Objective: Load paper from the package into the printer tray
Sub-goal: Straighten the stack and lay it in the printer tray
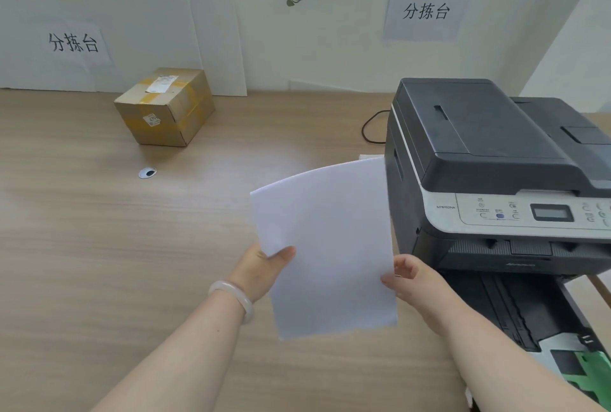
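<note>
White paper (327,246) is held above the wooden surface (99,246), its long axis running roughly from 12 to 6 o'clock. The hands are apart, each pinching a side edge: the left hand (261,271) at 9 o'clock, the right hand (413,282) at 3. The pulled-out printer tray (535,322) lies at 4 o'clock from the paper, nearer the right hand.

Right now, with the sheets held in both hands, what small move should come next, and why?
Probably carry the paper right and down toward the pulled-out tray. The left hand and right hand grip its side edges above the desk, left of the printer, and the tray shows no paper where visible.
</note>
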`<state>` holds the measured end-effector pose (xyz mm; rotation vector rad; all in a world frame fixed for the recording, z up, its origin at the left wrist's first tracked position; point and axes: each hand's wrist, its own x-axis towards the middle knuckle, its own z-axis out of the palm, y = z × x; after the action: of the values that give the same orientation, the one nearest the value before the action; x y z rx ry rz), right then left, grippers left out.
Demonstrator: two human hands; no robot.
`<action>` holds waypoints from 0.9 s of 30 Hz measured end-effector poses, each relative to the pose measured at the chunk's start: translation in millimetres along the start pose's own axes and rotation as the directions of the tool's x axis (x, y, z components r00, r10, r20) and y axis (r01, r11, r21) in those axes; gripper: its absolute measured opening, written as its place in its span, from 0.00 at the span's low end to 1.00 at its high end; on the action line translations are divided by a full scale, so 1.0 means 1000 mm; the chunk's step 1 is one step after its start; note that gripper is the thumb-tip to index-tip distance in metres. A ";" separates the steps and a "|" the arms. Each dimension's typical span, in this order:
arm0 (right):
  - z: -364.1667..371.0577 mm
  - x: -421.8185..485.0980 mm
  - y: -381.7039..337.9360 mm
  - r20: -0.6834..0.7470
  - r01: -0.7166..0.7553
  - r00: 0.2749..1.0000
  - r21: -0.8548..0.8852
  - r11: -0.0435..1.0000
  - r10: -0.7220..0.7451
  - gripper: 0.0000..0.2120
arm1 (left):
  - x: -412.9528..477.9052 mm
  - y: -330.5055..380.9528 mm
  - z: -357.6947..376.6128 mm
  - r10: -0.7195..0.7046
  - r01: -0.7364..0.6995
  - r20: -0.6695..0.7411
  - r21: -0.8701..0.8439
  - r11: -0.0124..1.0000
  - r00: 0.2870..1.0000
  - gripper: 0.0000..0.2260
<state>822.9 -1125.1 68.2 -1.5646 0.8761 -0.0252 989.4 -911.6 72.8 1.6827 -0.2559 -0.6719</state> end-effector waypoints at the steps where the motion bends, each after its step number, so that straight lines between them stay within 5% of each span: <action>1: -0.001 0.000 0.000 -0.007 0.012 1.000 -0.023 1.000 -0.012 0.10 | -0.001 0.003 0.003 0.018 -0.017 0.028 -0.009 1.000 0.999 0.11; 11: 0.019 -0.012 0.044 -0.096 -0.040 0.995 -0.218 0.975 0.019 0.16 | -0.010 -0.032 0.027 -0.057 0.049 0.123 0.068 0.996 0.991 0.08; 21: 0.021 -0.015 0.042 -0.025 -0.048 0.999 -0.267 0.962 0.042 0.03 | -0.012 -0.044 0.029 -0.119 0.107 0.068 0.153 0.982 0.991 0.05; 27: 0.024 -0.018 0.048 -0.055 -0.068 0.997 -0.284 0.956 0.055 0.05 | -0.013 -0.059 0.036 -0.179 0.175 0.015 0.151 0.973 0.984 0.02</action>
<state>797.2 -1091.9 29.7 -1.8103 0.9988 0.1144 947.1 -921.1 16.8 1.8550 -0.1813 -0.8269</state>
